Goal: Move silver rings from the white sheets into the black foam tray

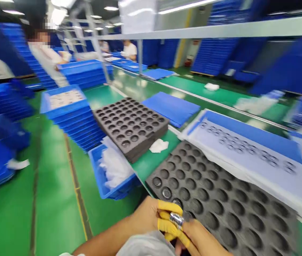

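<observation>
Clamping shiny metal ring point(176, 219) between left hand point(147, 217) and right hand point(200, 238), 2 hands together over gray foam tray point(220, 206), yellow finger cots point(165, 209) pinching ring's sides. Ring judged light, stiff, slippery and easily scratched, so taking hold by outer wall looking safest, cots likely helping grip. Tray looking soft and forgiving, most round pockets lying open, 1 second ring point(166, 193) sitting in pocket near tray's left edge. Green belt point(153, 163) running just past that edge, foam stack point(131, 128) and blue crate point(97, 167) standing beyond, blue-edged tray point(249, 133) lying close along far side, leaving room mainly over open pockets.
</observation>
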Demonstrator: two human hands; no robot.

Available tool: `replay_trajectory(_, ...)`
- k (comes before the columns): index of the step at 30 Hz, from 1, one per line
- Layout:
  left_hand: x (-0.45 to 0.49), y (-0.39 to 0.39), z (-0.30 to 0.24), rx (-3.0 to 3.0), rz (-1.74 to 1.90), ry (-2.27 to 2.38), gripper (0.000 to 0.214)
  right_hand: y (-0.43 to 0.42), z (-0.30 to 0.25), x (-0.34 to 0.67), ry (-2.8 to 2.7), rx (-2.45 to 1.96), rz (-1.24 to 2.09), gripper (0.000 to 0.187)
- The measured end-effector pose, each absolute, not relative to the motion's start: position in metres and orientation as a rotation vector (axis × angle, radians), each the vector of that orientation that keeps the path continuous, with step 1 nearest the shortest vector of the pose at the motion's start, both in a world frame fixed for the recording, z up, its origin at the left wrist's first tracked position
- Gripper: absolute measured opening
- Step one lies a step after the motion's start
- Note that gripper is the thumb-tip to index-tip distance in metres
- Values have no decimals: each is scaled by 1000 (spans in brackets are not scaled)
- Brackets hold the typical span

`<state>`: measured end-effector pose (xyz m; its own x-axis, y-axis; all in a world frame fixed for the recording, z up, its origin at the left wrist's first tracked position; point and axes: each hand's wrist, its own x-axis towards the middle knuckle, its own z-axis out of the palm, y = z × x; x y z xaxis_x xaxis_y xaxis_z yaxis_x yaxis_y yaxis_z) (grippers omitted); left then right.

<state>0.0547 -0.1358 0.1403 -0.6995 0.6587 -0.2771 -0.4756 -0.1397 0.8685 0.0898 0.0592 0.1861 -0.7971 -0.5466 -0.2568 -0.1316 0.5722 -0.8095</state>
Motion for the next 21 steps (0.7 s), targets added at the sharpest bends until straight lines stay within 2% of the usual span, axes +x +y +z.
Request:
replay_trajectory(3, 32, -127, 163, 326, 1777, 1349, 73, 67, 203, 87, 2316, -507, -1206, 28)
replay_trajectory(6, 22, -118, 180, 602, 1717, 1557, 49, 77, 218, 97, 2405, -467, -1167, 24)
replay_trajectory(8, 22, -112, 185, 849, 1685, 1640, 39, 83, 224, 111, 2473, -415, -1132, 20)
replay_trajectory(13, 44, -93, 183, 1077, 1606, 1616, 40, 89, 223, 160, 2558, -291, -1159, 14)
replay_trajectory(17, 68, -75, 189, 1194, 1465, 1564, 40, 95, 222, 200, 2604, -262, -1107, 18)
replay_trajectory(21, 92, -69, 199, 1335, 1490, 1554, 40, 100, 224, 226, 2561, -258, -1139, 18)
